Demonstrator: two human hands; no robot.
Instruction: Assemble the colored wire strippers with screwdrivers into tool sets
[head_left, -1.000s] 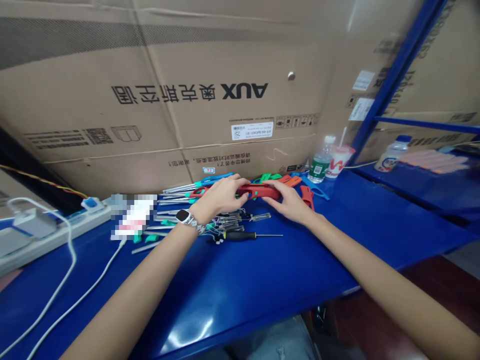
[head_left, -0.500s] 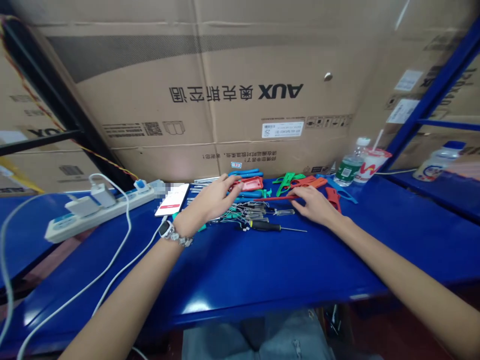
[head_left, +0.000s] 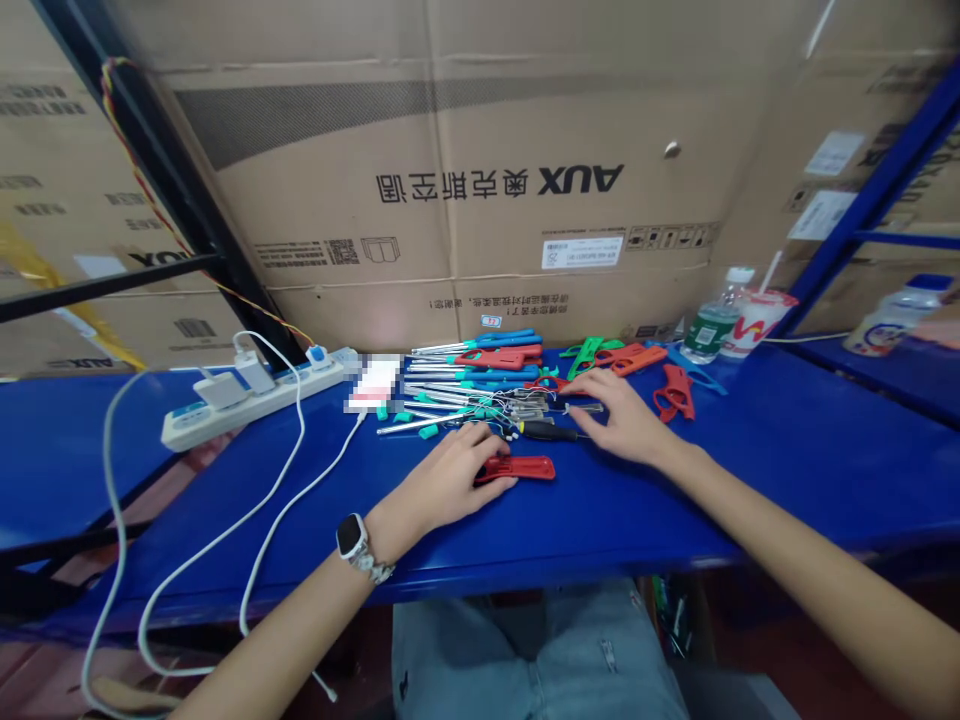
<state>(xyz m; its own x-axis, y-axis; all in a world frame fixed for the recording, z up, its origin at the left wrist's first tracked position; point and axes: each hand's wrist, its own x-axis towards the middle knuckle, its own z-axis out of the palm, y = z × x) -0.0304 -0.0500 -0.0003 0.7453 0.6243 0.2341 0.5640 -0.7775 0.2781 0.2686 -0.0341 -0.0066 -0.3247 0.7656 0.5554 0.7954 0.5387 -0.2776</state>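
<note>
My left hand is closed round the left end of a red plastic handle shell, hollow side up, at the front of the pile. My right hand hovers over the pile's right end, thumb and forefinger apart; no held thing shows. Near its fingertips lie a red plastic piece and a black-handled screwdriver, its shaft partly behind the hand. Left of these are several long-nosed lighters with blue handles, one with a red handle, and clear lighter inner parts with thin wires.
Green, orange and red handle shells lie right of the pile. A water bottle and a drink cup stand behind them. At left are a phone, a power strip and white cables.
My left hand has come toward the front edge, bringing the red shell out of the pile. My right hand has stayed near the pile's right end. The view has shifted slightly.
</note>
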